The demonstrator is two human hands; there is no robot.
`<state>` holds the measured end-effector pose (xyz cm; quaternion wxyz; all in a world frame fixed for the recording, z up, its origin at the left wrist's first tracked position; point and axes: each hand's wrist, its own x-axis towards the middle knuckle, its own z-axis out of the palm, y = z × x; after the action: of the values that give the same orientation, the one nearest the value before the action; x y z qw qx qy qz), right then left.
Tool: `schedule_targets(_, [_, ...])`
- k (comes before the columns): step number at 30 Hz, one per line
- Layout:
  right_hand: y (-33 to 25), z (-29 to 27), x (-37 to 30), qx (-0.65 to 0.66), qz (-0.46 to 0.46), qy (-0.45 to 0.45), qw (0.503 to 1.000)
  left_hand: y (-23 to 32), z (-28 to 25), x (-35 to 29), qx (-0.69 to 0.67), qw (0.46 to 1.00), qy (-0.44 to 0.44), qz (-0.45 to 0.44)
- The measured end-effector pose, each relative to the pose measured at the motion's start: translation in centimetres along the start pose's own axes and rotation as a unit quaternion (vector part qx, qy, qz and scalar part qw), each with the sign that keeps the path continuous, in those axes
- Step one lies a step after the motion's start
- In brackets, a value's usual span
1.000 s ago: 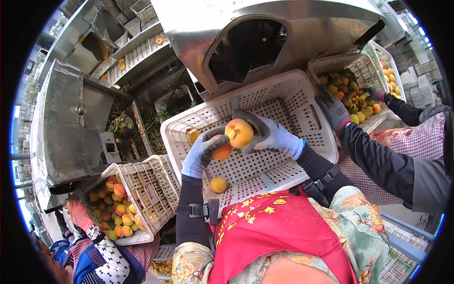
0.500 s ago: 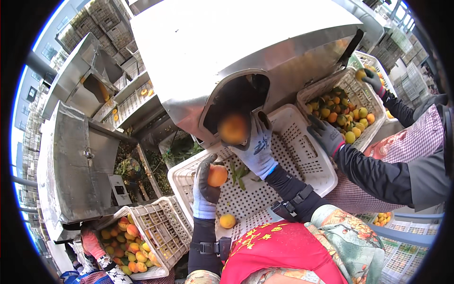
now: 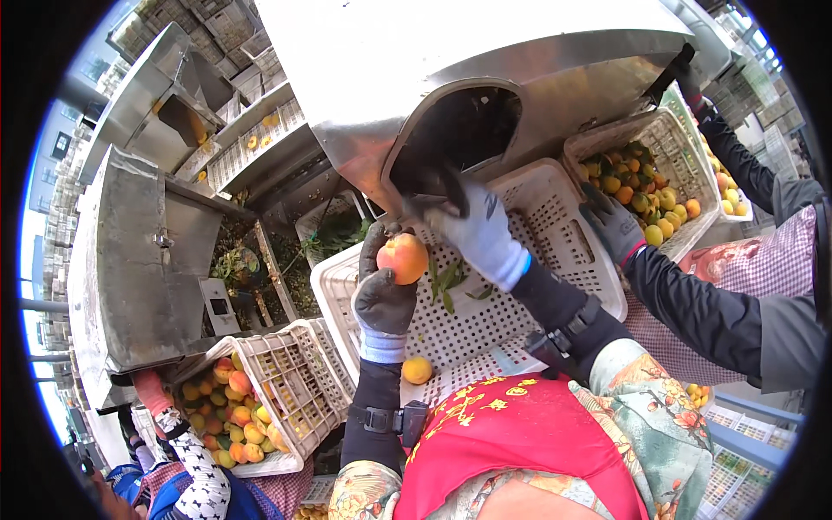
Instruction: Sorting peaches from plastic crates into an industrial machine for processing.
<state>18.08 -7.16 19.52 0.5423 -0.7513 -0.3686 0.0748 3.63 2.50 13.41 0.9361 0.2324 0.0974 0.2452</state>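
Note:
My left hand (image 3: 386, 299), in a grey-and-white work glove, is closed around an orange-red peach (image 3: 403, 258) above the near-left part of a white perforated crate (image 3: 555, 299). My right hand (image 3: 481, 230), gloved alike and smeared by motion, is just below the dark opening (image 3: 459, 130) of a metal machine (image 3: 555, 87). Its fingers look apart with no fruit between them. Another yellow peach (image 3: 417, 370) lies in the near-left corner of the crate, and some green leaves (image 3: 447, 282) rest on its bottom.
A co-worker's gloved hand (image 3: 611, 225) rests by a crate of peaches (image 3: 680, 165) on the right; that person's other arm reaches toward the machine. On the left, another person's arm (image 3: 186, 451) is beside a tilted crate of peaches (image 3: 303, 399). A metal bin (image 3: 121, 269) stands farther left.
The peach at my right hand is gone from view, and that hand's fingers have spread. My left hand has raised its peach slightly. The co-worker's far hand has moved from the fruit toward the machine.

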Motion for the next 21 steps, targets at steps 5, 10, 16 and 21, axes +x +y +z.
schedule_targets(5, [0.5,1.2,-6.3,-0.016,-0.019,-0.067,0.997,-1.2,2.9,-0.4,0.101,0.992,-0.019,0.071])
schedule_targets(10, [1.1,0.5,-5.8,-0.108,-0.06,-0.031,0.992,-1.8,3.7,0.1,0.067,0.995,-0.056,0.051])
schedule_targets(16, [0.3,0.0,-5.8,-0.124,-0.101,0.056,0.986,-1.4,3.4,0.6,0.122,0.989,-0.057,-0.06])
schedule_targets(21, [0.3,-1.3,-4.8,-0.096,-0.064,0.016,0.993,-0.5,2.0,2.8,0.232,0.965,-0.112,-0.037])
